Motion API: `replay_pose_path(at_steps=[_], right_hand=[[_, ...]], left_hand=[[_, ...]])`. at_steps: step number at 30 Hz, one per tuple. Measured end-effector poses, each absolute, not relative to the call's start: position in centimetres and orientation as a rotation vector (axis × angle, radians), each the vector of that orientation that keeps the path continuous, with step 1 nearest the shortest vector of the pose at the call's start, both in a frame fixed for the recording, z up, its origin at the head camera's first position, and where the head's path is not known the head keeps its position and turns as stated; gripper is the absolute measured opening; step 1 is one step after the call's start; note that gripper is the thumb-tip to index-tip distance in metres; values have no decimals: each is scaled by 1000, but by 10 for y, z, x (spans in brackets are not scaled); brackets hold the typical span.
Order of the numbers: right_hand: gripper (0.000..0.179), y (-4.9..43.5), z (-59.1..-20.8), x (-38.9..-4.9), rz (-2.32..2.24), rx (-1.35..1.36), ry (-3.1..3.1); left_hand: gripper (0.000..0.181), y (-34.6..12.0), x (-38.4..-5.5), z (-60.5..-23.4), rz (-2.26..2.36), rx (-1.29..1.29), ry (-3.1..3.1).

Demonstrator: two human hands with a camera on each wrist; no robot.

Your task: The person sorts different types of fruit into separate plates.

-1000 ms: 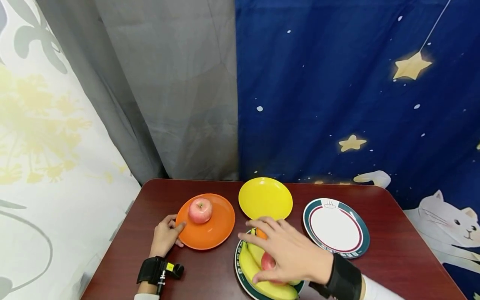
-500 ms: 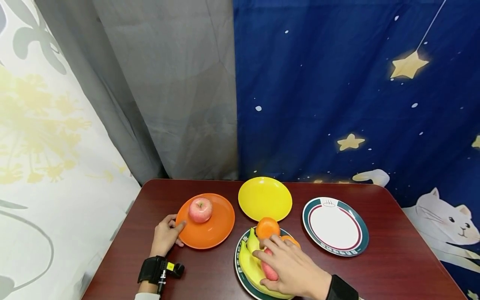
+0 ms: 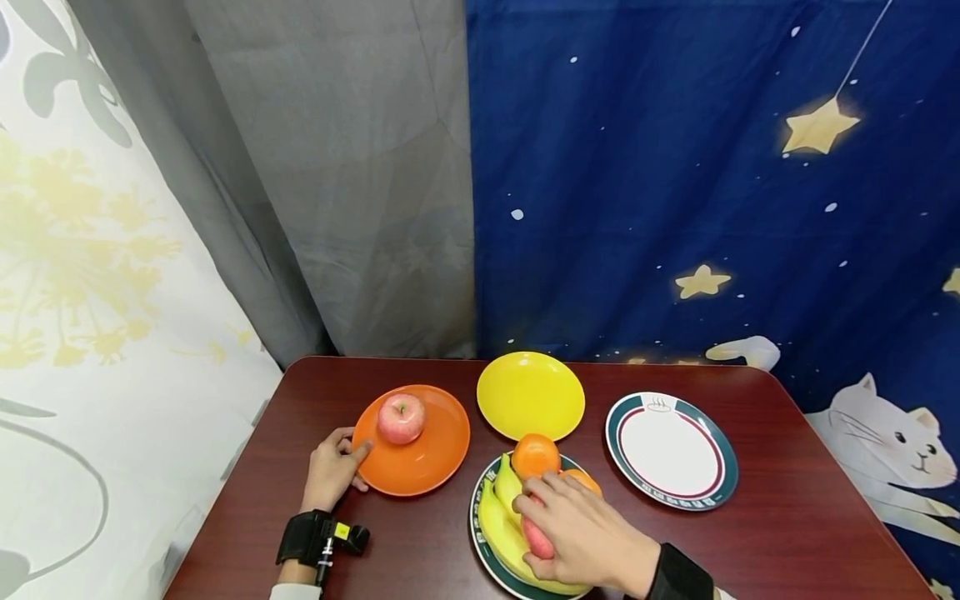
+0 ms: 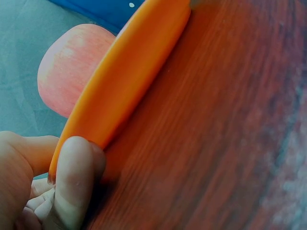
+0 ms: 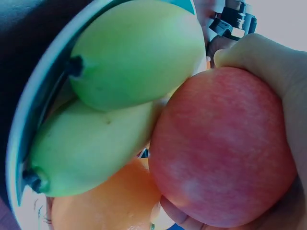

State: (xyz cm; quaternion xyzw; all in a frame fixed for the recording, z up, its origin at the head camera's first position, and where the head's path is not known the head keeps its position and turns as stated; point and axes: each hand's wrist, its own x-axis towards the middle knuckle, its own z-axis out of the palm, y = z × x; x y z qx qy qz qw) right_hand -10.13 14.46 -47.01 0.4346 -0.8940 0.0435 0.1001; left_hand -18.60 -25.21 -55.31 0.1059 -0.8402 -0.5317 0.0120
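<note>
My left hand [image 3: 330,471] pinches the left rim of an orange plate [image 3: 438,467], thumb on one side and a finger on the other in the left wrist view. A pinkish-red apple [image 3: 401,418] sits on that plate. My right hand [image 3: 581,533] grips a second red apple [image 5: 223,148], fingers and thumb curved around its sides. It is over a green-rimmed plate [image 3: 476,518] of fruit. Yellow bananas [image 3: 498,542] lie there beside the held apple, their dark-tipped ends showing greenish in the right wrist view. Two oranges [image 3: 536,456] lie behind the right hand, one partly hidden.
A bare yellow plate [image 3: 529,396] stands at the back middle of the dark red-brown table [image 3: 795,500]. To the right is a white plate [image 3: 670,450] with a green rim. Grey and blue curtains [image 3: 645,183] hang behind the table's far edge.
My right hand has come down and back toward me onto the fruit plate, uncovering the oranges, and its fingers have closed around the apple. The left hand stays at the orange plate's rim.
</note>
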Motion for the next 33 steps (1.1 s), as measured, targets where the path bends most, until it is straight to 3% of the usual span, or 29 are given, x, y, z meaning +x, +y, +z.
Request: replay_pose_path(at_steps=[7, 15, 23, 33], right_hand=[[51, 118, -435, -133, 252, 1337, -2571], [48, 46, -402, -193, 223, 1453, -2434], [53, -20, -434, -225, -79, 1536, -2581], [58, -38, -478, -227, -264, 1571, -2606]], left_hand=[[47, -251, -187, -551, -1676, 329, -2612], [46, -250, -190, -552, -1687, 320, -2603], [44, -250, -193, -552, -1685, 340, -2597], [44, -255, -188, -555, -1705, 365, -2590]])
